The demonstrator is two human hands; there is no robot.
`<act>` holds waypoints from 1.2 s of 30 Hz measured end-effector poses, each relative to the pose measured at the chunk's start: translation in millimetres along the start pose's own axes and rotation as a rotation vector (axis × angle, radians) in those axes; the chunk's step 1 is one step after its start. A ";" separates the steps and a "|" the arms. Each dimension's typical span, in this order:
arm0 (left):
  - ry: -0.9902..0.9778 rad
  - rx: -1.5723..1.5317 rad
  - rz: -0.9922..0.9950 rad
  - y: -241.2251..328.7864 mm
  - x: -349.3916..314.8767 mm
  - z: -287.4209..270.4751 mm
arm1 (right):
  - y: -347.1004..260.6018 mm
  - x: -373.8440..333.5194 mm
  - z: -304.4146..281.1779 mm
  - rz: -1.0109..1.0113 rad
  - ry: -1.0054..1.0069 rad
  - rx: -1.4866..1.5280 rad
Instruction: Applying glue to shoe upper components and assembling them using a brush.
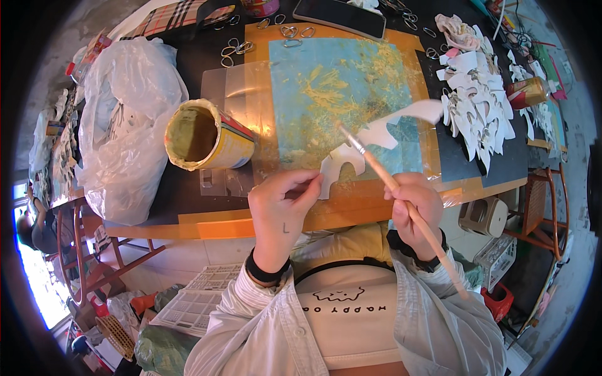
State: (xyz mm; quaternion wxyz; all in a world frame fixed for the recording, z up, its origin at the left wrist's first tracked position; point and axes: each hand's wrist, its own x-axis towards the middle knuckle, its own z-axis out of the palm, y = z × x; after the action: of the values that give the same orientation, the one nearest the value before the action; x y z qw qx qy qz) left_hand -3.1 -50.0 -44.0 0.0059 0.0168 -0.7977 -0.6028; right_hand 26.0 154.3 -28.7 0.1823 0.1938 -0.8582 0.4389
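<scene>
My left hand (282, 203) pinches the near left end of a white curved cut-out piece (378, 134), thin like card or leather. The piece stretches up and right over a blue sheet (301, 69) smeared with dried yellow glue. In my right hand (417, 207) is a paintbrush (379, 166) with a long wooden handle. Its metal-banded head lies over the middle of the cut-out; whether the bristles touch it I cannot tell. Left of the sheet, a yellow tin (235, 150) with a crusted rim leans toward me, brown-yellow glue inside.
A clear plastic bag (128, 119) bulges at the left. White cut-outs (480, 106) are piled at the right. Metal rings (235, 50) and a phone (342, 17) lie along the back. Orange tape (251, 227) lines the table's front edge. A stool (483, 216) stands beyond it.
</scene>
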 end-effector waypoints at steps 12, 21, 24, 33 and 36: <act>0.010 -0.012 0.001 3.0 0.5 0.9 | 4.0 -26.3 -19.5 -0.101 0.093 0.234; 0.000 0.008 0.014 -0.2 0.0 -0.2 | 2.0 -21.3 -13.2 -0.079 0.004 0.107; -0.007 0.010 0.024 0.0 0.6 -0.3 | 5.7 -18.4 -7.8 -0.073 -0.017 0.068; -0.006 0.014 0.031 1.1 -0.5 -1.1 | 4.0 -2.2 1.5 0.011 0.214 0.385; 0.000 -0.003 0.014 1.8 -1.0 -1.0 | 1.7 -6.6 -2.7 0.042 0.238 0.408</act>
State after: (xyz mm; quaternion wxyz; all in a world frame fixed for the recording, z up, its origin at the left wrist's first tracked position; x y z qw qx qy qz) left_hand -2.1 -50.5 -41.9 0.0102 0.0113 -0.7970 -0.6038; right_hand 31.2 158.7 -31.7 0.2302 0.1556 -0.7281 0.6266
